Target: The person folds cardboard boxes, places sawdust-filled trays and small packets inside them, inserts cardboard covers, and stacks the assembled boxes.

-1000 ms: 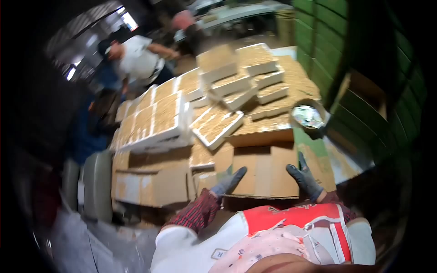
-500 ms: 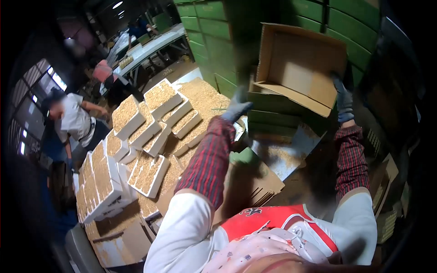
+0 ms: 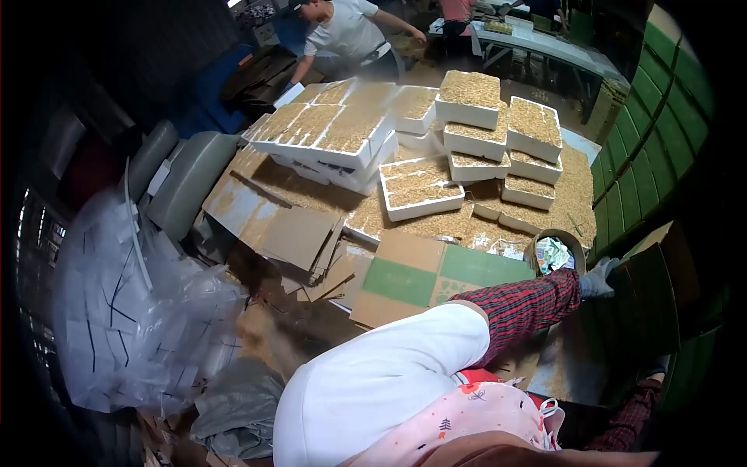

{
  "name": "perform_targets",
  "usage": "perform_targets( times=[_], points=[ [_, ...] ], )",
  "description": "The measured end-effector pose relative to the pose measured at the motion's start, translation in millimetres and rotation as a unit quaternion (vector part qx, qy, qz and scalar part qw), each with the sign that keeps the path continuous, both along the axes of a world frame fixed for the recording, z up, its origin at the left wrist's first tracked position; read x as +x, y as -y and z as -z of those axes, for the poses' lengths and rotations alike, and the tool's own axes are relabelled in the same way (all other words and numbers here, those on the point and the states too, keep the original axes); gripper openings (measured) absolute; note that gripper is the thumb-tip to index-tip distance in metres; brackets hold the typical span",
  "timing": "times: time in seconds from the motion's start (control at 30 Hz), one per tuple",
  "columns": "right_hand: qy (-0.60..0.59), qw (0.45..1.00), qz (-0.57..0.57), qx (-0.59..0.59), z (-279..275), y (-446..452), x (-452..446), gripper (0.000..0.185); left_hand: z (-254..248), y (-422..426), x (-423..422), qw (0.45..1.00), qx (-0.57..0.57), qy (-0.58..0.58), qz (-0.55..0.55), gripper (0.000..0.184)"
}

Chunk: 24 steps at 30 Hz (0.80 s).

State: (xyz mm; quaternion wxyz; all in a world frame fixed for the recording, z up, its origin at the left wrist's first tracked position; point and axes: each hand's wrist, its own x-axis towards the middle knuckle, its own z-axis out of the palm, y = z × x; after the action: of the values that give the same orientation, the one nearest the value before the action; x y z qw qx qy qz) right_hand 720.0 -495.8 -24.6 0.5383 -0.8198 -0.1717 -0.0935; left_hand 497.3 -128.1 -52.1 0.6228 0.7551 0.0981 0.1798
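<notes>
A brown cardboard box (image 3: 634, 300) stands tilted at the right, its inner side in shadow. My left hand (image 3: 597, 280), in a grey glove, is closed on the box's left edge. Low at the right, my right hand (image 3: 657, 366) is by the box's near side; it is dark and its fingers are hidden. Left of my left hand is a round container (image 3: 577, 247) with printed packets (image 3: 554, 255) inside. Flat cardboard with green panels (image 3: 401, 282) lies beside my left forearm.
White foam trays (image 3: 424, 204) filled with tan granular material are stacked on the table ahead. Green boxes (image 3: 642, 128) form a wall at right. Clear plastic bags (image 3: 140, 311) stand at left. A person in a white shirt (image 3: 346, 35) is across the table; another stands behind.
My view has swung left, so the table and trays now fill the middle. The cardboard box and both hands now appear at the far right, with the box's opening turned away.
</notes>
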Motion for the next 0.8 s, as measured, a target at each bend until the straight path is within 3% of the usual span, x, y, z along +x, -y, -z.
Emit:
perform_targets(
  times=[0.1,0.17,0.2,0.23,0.27,0.33,0.37,0.43,0.47,0.5,0.53,0.57,0.63,0.67,0.7,0.73,0.77,0.8],
  points=[
    [0.004,0.992,0.097,0.086,5.2,18.2,-39.7,0.038,11.6,-10.0,-41.0,0.996,0.065,0.061,0.005,0.09],
    [-0.018,0.973,0.143,0.179,18.7,26.2,-75.4,0.038,-11.7,-25.7,-140.0,0.99,0.093,0.099,-0.021,0.079],
    [-0.052,0.961,0.144,0.231,32.3,27.6,-95.8,0.038,-24.0,-37.2,-194.7,0.991,0.111,0.054,-0.054,0.076],
    [-0.098,0.947,0.137,0.273,48.3,26.9,-118.5,0.037,5.2,-57.9,-232.6,0.983,0.145,0.062,-0.096,0.074],
    [-0.169,0.932,0.116,0.3,69.5,19.2,-142.8,0.037,-7.6,-76.5,-286.3,0.977,0.156,-0.019,-0.147,0.07],
    [-0.339,0.914,0.049,0.219,109.1,-12.0,-200.8,0.03,-1.2,-113.7,-383.2,0.906,0.275,-0.113,-0.302,0.064],
    [-0.418,0.898,0.013,0.14,121.3,-32.2,-243.7,0.026,11.6,-132.4,-426.7,0.843,0.345,-0.193,-0.365,0.077],
    [-0.475,0.863,-0.172,0.018,147.2,-97.5,-310.3,0.026,6.6,-138.5,-490.9,0.717,0.363,-0.407,-0.434,0.088],
    [-0.42,0.868,-0.255,-0.071,157.8,-124.1,-325.8,0.028,33.9,-144.5,-508.5,0.739,0.331,-0.408,-0.422,0.091],
    [-0.177,0.887,-0.355,-0.238,163.2,-155.4,-335.5,0.032,71.2,-144.1,-528.5,0.761,0.296,-0.411,-0.406,0.094],
    [0.071,0.851,-0.385,-0.349,164.3,-184.6,-336.3,0.037,109.0,-139.6,-545.4,0.783,0.257,-0.414,-0.387,0.097],
    [0.145,0.835,-0.372,-0.378,155.8,-209.6,-341.4,0.044,98.5,-129.5,-548.7,0.824,0.172,-0.373,-0.391,0.101],
    [0.12,0.834,-0.342,-0.417,99.3,-241.1,-389.6,0.041,51.7,-114.2,-541.8,0.885,-0.014,-0.296,-0.358,0.111],
    [0.108,0.831,-0.326,-0.437,71.6,-258.4,-412.6,0.039,57.6,-113.4,-545.9,0.907,-0.056,-0.218,-0.355,0.103],
    [-0.021,0.89,-0.299,-0.344,130.3,-254.5,-375.1,0.044,64.0,-112.3,-547.0,0.904,-0.149,-0.167,-0.365,0.083],
    [-0.057,0.912,-0.246,-0.323,111.5,-254.7,-384.8,0.045,95.1,-120.7,-553.1,0.915,-0.116,-0.135,-0.362,0.063],
    [-0.089,0.931,-0.2,-0.293,85.3,-264.7,-409.1,0.046,71.6,-120.4,-555.2,0.914,-0.079,-0.154,-0.367,0.055],
    [-0.032,0.936,-0.22,-0.272,68.4,-257.3,-418.7,0.046,30.8,-112.5,-551.9,0.889,-0.276,-0.075,-0.359,0.05]
  ],
)
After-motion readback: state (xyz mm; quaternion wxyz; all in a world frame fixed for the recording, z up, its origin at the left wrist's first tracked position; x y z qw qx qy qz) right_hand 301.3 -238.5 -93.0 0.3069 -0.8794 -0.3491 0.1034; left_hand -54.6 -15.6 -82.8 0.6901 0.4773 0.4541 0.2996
